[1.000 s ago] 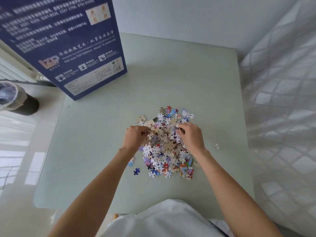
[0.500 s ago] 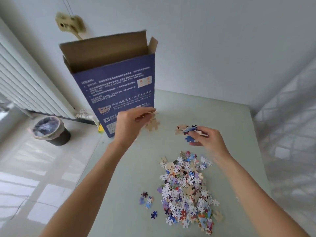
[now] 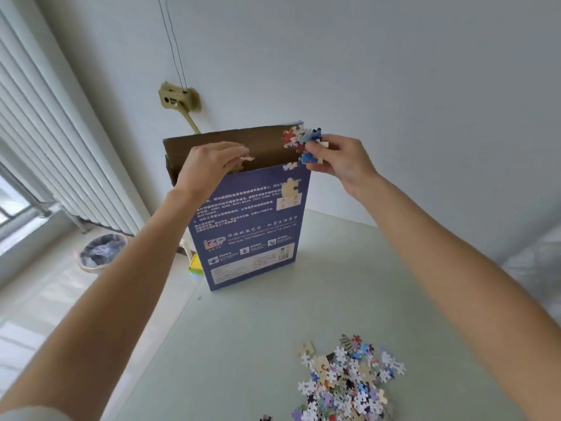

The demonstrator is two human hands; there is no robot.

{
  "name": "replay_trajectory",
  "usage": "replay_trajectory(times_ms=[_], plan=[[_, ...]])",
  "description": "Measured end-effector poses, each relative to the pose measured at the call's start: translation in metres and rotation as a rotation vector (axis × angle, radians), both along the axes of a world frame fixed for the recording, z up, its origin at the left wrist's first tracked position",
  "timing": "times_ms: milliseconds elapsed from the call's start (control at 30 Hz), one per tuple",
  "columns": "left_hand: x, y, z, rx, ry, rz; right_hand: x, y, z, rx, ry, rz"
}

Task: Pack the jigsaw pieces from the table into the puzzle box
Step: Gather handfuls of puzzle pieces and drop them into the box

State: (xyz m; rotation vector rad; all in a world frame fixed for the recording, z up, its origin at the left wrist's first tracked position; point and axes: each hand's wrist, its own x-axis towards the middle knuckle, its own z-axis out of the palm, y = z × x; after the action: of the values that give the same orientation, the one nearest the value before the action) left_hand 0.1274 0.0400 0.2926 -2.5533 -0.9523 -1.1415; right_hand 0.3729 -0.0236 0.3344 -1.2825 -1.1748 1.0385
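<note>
Pale green table (image 3: pixel 249 344), white wall (image 3: pixel 394 71)

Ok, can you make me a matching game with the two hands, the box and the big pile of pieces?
Things:
1. left hand
2. right hand
3. puzzle box
4. pile of pieces

States:
A. standing upright, top open
B. lying on the table
C. holding a red, white and blue bunch
D. pinching one pale piece

Pairs: 1-D, 2-C, 3-A, 4-B

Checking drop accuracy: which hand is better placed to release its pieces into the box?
Left hand: over the puzzle box opening. Right hand holds its jigsaw pieces at the box's corner; some seem to fall outside.
</note>
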Motion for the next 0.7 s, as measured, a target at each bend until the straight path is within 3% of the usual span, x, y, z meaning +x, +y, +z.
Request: replay_trajectory(times_ms=[133, 233, 333, 433, 700], plan=[[-0.001, 0.005, -0.001, -0.263, 0.0, 0.128, -0.012, 0.039, 0.008, 0.023, -0.161, 0.0], [-0.002, 0.013, 0.005, -0.491, 0.11, 0.164, -0.023, 0.054, 0.01, 0.077, -0.468, 0.038], [-0.005, 0.012, 0.008, -0.541, 0.169, 0.194, -0.037, 0.062, 0.012, 0.151, -0.848, 0.127], [-0.007, 0.007, 0.008, -0.529, 0.172, 0.218, -0.05, 0.064, 0.015, 0.209, -1.099, 0.206], [-0.012, -0.006, -0.001, -0.448, 0.08, 0.183, -0.061, 0.074, 0.005, 0.206, -1.086, 0.247]])
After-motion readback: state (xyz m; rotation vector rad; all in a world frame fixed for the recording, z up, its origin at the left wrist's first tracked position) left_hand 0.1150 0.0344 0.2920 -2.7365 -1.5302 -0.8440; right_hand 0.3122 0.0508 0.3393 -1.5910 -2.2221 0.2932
